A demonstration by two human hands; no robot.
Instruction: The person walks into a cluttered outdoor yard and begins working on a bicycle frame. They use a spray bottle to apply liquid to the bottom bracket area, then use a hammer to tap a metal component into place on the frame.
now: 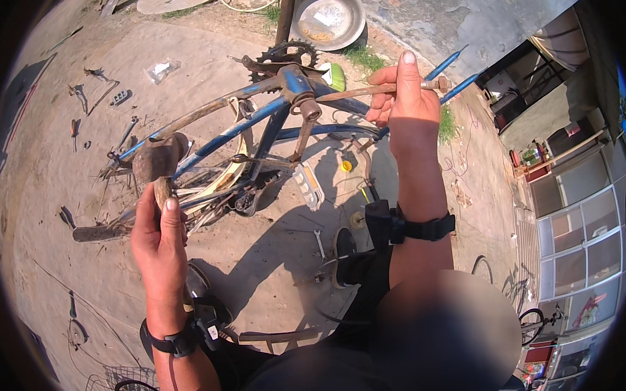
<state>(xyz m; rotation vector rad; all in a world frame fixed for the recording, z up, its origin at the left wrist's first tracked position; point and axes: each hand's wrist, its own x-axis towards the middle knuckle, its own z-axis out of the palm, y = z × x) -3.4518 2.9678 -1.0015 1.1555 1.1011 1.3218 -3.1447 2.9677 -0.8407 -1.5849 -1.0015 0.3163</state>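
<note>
My left hand [159, 239] grips the wooden handle of a hammer [158, 162], its rusty head raised just left of a blue bicycle frame [260, 116]. The frame lies upside down in front of me, its chainring [285, 54] at the top and its bottom bracket [305, 108] facing me. My right hand [399, 96] is closed on a rusty metal rod [373, 90] that runs from the bottom bracket area out to the right, thumb pointing up. Both wrists wear black straps with small devices.
Loose tools and small parts [94, 98] lie scattered on the dirt ground at left. A wrench [319, 242] and a white pedal [308, 184] lie under the frame. A metal basin [328, 16] sits at the back by a post [287, 13]. Buildings stand at right.
</note>
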